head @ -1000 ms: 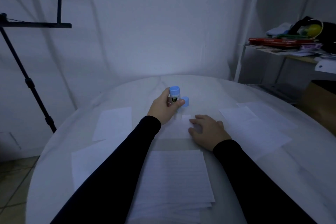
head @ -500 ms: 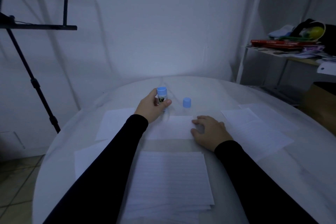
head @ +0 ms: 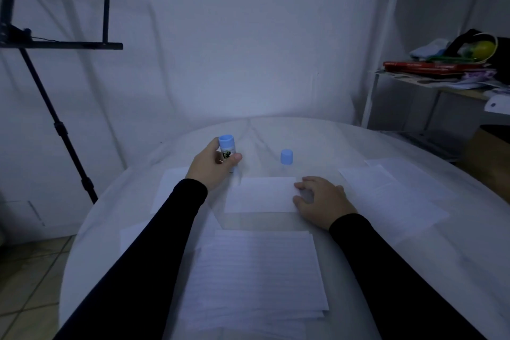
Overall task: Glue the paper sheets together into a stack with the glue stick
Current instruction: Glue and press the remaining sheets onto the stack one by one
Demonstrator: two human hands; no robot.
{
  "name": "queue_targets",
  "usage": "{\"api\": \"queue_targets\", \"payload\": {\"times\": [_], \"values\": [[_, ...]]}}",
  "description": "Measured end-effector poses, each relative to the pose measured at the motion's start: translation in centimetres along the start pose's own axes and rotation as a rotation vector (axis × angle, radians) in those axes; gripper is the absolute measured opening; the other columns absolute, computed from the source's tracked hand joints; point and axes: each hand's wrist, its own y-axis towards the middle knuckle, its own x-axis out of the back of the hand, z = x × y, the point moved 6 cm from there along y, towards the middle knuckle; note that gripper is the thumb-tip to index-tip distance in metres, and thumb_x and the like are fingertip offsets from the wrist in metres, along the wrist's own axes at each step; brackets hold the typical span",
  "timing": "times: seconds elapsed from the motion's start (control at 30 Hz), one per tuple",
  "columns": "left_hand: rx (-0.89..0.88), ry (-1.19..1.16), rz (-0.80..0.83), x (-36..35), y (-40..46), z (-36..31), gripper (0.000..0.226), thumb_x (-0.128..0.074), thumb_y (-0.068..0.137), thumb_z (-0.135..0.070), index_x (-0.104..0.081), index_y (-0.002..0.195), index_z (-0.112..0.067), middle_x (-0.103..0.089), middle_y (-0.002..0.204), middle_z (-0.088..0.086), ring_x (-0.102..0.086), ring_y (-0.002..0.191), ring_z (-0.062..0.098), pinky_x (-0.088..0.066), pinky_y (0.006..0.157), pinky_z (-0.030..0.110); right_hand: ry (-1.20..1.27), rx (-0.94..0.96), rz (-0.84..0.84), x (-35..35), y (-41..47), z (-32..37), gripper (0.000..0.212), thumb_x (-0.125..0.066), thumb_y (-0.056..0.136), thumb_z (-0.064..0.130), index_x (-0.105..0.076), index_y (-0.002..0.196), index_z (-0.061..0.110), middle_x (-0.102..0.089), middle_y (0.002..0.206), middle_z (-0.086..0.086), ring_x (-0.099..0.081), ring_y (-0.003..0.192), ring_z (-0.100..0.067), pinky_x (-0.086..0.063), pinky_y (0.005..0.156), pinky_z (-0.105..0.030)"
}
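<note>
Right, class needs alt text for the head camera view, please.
The left hand holds an uncapped glue stick by a small paper sheet, which the right hand steadies; the cap stands behind.

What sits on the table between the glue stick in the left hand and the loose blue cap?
Nothing: in the head view only bare table shows between the glue stick, held by the left hand, and the cap.

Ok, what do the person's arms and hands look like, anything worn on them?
Both arms wear long, plain black sleeves reaching the wrists. The left hand and right hand are bare: no gloves, and no rings, watch or markings visible in this dim light.
</note>
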Motion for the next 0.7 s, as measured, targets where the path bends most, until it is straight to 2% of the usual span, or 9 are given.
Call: {"api": "queue_targets", "payload": {"times": [0.07, 0.13, 0.23, 0.3, 0.37, 0.43, 0.53, 0.63, 0.7], "values": [[-0.026, 0.049, -0.061, 0.6, -0.4, -0.3, 0.031, -0.062, 0.088, -0.04, -0.053, 0.111, -0.021, -0.058, 0.096, 0.007, -0.058, 0.082, 0.024, -0.046, 0.072, 0.026, 0.001, -0.003, 0.004, 0.0, 0.0, 0.0, 0.042, -0.054, 0.089, 0.038, -0.054, 0.13, 0.027, -0.04, 0.146, 0.008, -0.034, 0.135, -0.01, -0.019, 0.109, -0.033], [-0.049, 0.024, -0.174, 1.7, -0.7, -0.9, 0.027, -0.061, 0.089, -0.038, -0.054, 0.104, -0.017, -0.047, 0.094, 0.004, -0.049, 0.071, 0.016, -0.036, 0.063, 0.02, 0.003, -0.005, 0.01, 0.0, 0.0, 0.0, 0.042, -0.054, 0.089, 0.038, -0.054, 0.13, 0.027, -0.04, 0.146, 0.008, -0.034, 0.135, -0.01, -0.018, 0.109, -0.033], [-0.049, -0.149, -0.312, 3.0, -1.1, -1.7, 0.024, -0.058, 0.091, -0.04, -0.045, 0.081, -0.023, -0.038, 0.066, -0.001, -0.037, 0.055, 0.012, -0.033, 0.055, 0.021, 0.006, -0.007, 0.019, 0.0, -0.2, 0.0, 0.042, -0.053, 0.09, 0.039, -0.052, 0.131, 0.028, -0.039, 0.146, 0.008, -0.033, 0.135, -0.01, -0.018, 0.109, -0.032], [-0.009, -0.291, -0.347, 3.3, -1.6, -2.1, 0.025, -0.058, 0.09, -0.043, -0.046, 0.08, -0.023, -0.045, 0.06, 0.003, -0.042, 0.051, 0.014, -0.038, 0.053, 0.022, 0.003, -0.006, 0.022, 0.0, -0.2, 0.0, 0.042, -0.052, 0.091, 0.039, -0.052, 0.132, 0.028, -0.039, 0.147, 0.008, -0.033, 0.136, -0.01, -0.018, 0.109, -0.032], [0.063, -0.421, -0.359, 3.2, -2.1, -2.1, 0.02, -0.064, 0.086, -0.039, -0.052, 0.084, -0.023, -0.06, 0.063, 0.004, -0.046, 0.049, 0.013, -0.04, 0.05, 0.021, 0.0, -0.006, 0.032, 0.0, -0.2, 0.0, 0.043, -0.052, 0.091, 0.039, -0.051, 0.132, 0.028, -0.039, 0.147, 0.008, -0.033, 0.136, -0.01, -0.018, 0.11, -0.033], [0.175, -0.562, -0.345, 2.8, -2.3, -1.3, 0.018, -0.07, 0.081, -0.029, -0.053, 0.082, -0.023, -0.068, 0.075, 0.005, -0.047, 0.051, 0.015, -0.036, 0.048, 0.023, -0.004, -0.007, 0.042, 0.1, -0.3, 0.0, 0.043, -0.051, 0.091, 0.039, -0.05, 0.132, 0.027, -0.039, 0.147, 0.008, -0.032, 0.136, -0.011, -0.018, 0.11, -0.033], [0.348, -0.665, -0.283, 2.2, -2.3, 0.2, 0.013, -0.069, 0.079, -0.022, -0.056, 0.079, -0.02, -0.058, 0.079, 0.004, -0.045, 0.058, 0.015, -0.034, 0.048, 0.023, -0.003, -0.006, 0.058, 0.2, -0.4, 0.0, 0.043, -0.051, 0.092, 0.037, -0.049, 0.133, 0.027, -0.037, 0.148, 0.007, -0.031, 0.137, -0.011, -0.017, 0.111, -0.032], [0.424, -0.831, -0.107, 0.9, -2.0, 0.4, 0.004, -0.063, 0.085, -0.019, -0.062, 0.088, -0.019, -0.055, 0.081, 0.001, -0.044, 0.057, 0.013, -0.031, 0.044, 0.02, 0.018, -0.004, 0.087, 0.2, -0.4, -0.1, 0.043, -0.052, 0.092, 0.036, -0.048, 0.134, 0.026, -0.036, 0.149, 0.006, -0.03, 0.138, -0.012, -0.016, 0.112, -0.031], [0.448, -0.911, 0.029, 0.1, -2.0, 0.0, 0.011, -0.057, 0.089, -0.023, -0.061, 0.099, -0.02, -0.06, 0.087, -0.003, -0.042, 0.057, 0.011, -0.027, 0.049, 0.021, 0.019, 0.0, 0.111, 0.1, -0.4, -0.2, 0.043, -0.051, 0.093, 0.035, -0.047, 0.135, 0.026, -0.034, 0.15, 0.005, -0.029, 0.139, -0.012, -0.015, 0.113, -0.032]]}}
